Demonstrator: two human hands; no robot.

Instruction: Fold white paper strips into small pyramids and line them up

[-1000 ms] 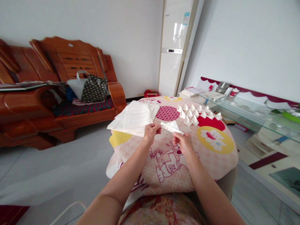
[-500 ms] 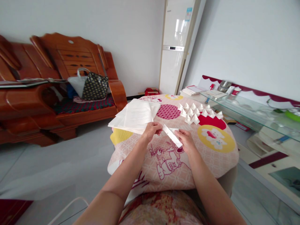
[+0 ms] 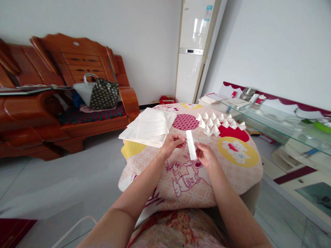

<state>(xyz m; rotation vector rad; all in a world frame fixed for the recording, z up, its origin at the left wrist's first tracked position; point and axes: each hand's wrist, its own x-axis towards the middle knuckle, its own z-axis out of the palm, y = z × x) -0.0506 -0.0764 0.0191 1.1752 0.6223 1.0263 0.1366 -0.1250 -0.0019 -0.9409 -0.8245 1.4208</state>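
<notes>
My right hand [image 3: 206, 154] pinches a narrow folded white paper strip [image 3: 191, 144] by its right side, thumb and fingers closed on it. The strip stands nearly upright in view above the table and bears small dark marks. My left hand [image 3: 174, 144] is beside the strip's left edge, fingers curled and tips pressed together. Whether those tips grip anything is too small to tell. Beyond my hands, several small pointed folded white paper pieces [image 3: 210, 124] sit in rows on the cloth. A stack of white paper sheets [image 3: 150, 125] lies to the left of them.
A patterned pink cloth [image 3: 188, 179] covers the round table. On the right runs a glass-topped stand [image 3: 279, 119] with papers and cups. A wooden bench [image 3: 85, 65] with a dark patterned bag [image 3: 104, 93] is at left. A tall white cabinet unit [image 3: 191, 69] stands behind.
The paper strip has turned from a slant to nearly upright. My left hand has shifted slightly right, closer to my right hand. The folded pieces and the stack have stayed put.
</notes>
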